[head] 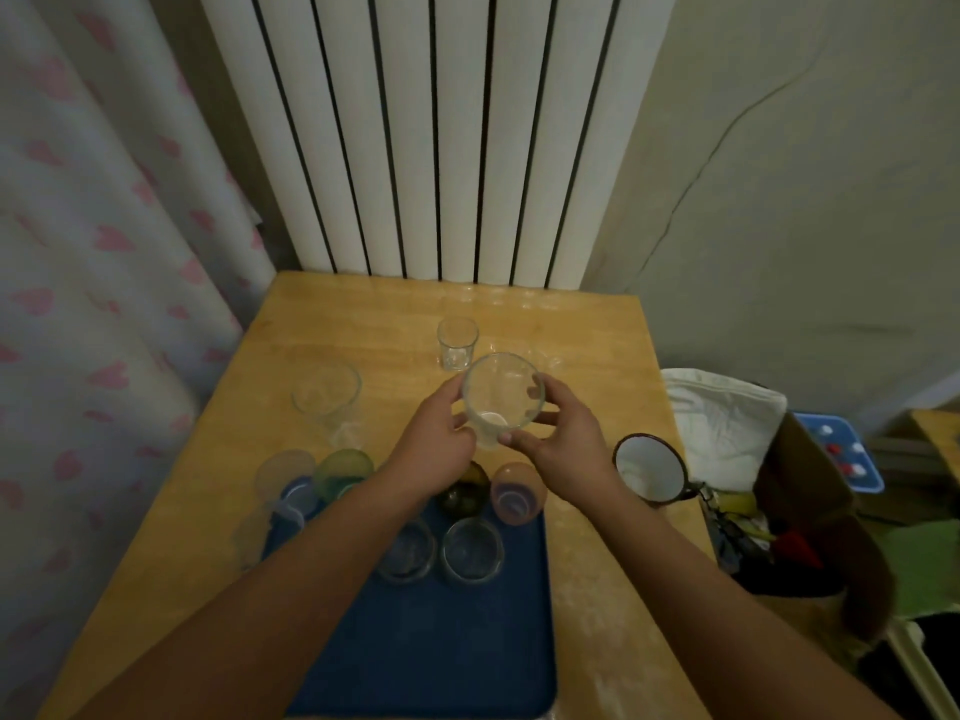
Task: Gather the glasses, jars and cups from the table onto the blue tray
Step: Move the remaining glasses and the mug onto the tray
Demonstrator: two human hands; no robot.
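Presently, head view: both hands hold one clear glass (503, 394), lifted above the wooden table (597, 356) at centre frame. Left hand (439, 441) wraps its wall from 9 o'clock; right hand (563, 439) wraps it from 3 o'clock, thumb on the near side. Both grips closed on the glass, none free.

Blue tray (441, 641) lies at 6 o'clock of the glass. On its far edge: a pink cup (518, 492), a dark green cup (464, 492), a green cup (343, 472), a pale clear cup (284, 475); two low clear jars (471, 550) stand just behind them toward the viewer.

Off the tray: a small tumbler (457, 343) at 12 o'clock, a tall clear glass (328, 402) at 9 o'clock, an enamel mug (652, 470) at 4 o'clock.

Handling judgement: held glass is rigid, smooth, likely slippery, breakable; weight probably modest. Best grasp is round the mid-wall, not the rim. Set down gently; crowded neighbours risk a knock.
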